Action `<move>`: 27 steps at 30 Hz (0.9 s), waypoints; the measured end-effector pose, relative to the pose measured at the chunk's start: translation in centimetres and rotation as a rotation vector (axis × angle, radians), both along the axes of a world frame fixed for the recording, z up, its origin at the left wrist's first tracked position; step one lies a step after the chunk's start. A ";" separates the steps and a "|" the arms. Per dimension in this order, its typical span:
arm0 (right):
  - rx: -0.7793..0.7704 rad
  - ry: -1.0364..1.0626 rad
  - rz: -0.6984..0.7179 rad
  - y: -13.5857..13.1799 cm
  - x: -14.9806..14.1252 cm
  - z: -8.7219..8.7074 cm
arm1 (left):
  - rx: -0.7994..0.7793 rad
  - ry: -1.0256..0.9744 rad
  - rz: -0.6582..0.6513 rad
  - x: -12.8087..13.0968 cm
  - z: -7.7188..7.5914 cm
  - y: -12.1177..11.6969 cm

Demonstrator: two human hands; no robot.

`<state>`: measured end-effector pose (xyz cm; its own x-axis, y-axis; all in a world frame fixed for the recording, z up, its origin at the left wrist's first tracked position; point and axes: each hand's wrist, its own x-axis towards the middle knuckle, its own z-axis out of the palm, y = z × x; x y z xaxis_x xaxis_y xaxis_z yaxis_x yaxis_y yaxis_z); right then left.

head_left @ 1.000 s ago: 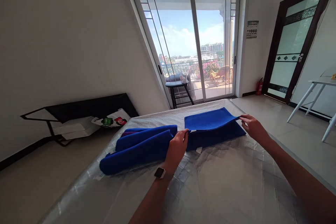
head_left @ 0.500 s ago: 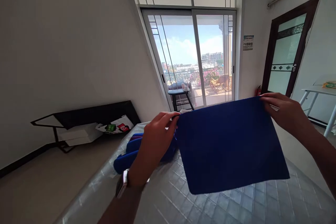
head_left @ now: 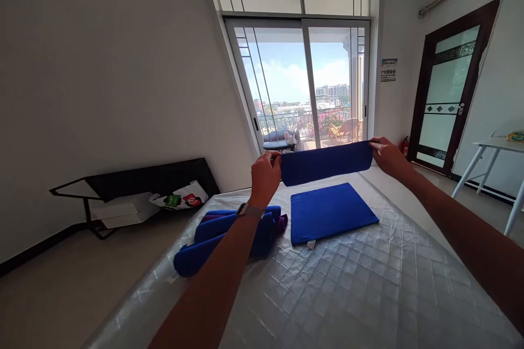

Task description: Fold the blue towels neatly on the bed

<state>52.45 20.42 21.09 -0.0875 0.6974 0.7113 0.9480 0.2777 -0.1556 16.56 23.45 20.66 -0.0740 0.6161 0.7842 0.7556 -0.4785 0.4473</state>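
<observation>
Held cloth [head_left: 327,163] moved farther out; left fingers [head_left: 271,156], right fingers [head_left: 378,144] pinching top corners; mattress [head_left: 327,294] roomy nearside.

We are looking at a room in a home or a lodging; which of these, we are not managing to tell. A quilted, mattress-like surface [head_left: 356,283] is filling the foreground. Behind it, sliding glass doors [head_left: 310,82] are showing a balcony [head_left: 323,142] with a reclining chair [head_left: 344,128]. A printed notice [head_left: 388,70] is hanging on the wall [head_left: 393,103], and a fire extinguisher [head_left: 405,147] is standing near the brown door [head_left: 448,87].
</observation>
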 end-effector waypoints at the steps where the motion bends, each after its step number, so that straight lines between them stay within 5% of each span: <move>1: -0.027 0.012 0.013 0.1 0.0 -1.0 | 0.005 0.011 -0.002 -0.1 -1.4 0.0; 3: -0.094 0.028 0.031 -0.1 -0.1 -4.0 | -0.027 0.035 -0.023 -0.1 -5.4 -0.4; 8: -0.354 0.019 0.093 -2.2 0.1 -15.1 | -0.272 0.217 -0.119 -0.2 -18.2 -3.6; 11: -0.445 0.028 0.123 -3.4 0.5 -19.6 | -0.339 0.374 -0.120 -0.7 -22.4 -5.0; 14: -0.489 0.027 0.113 -3.8 0.9 -20.9 | -0.297 0.487 -0.089 -1.3 -23.2 -5.2; 20: -0.399 0.044 0.075 -4.6 0.8 -20.2 | -0.089 0.483 -0.106 -1.7 -23.2 -4.8; 27: -0.459 0.030 0.039 -5.1 0.7 -20.3 | -0.060 0.645 -0.116 -1.7 -23.1 -5.5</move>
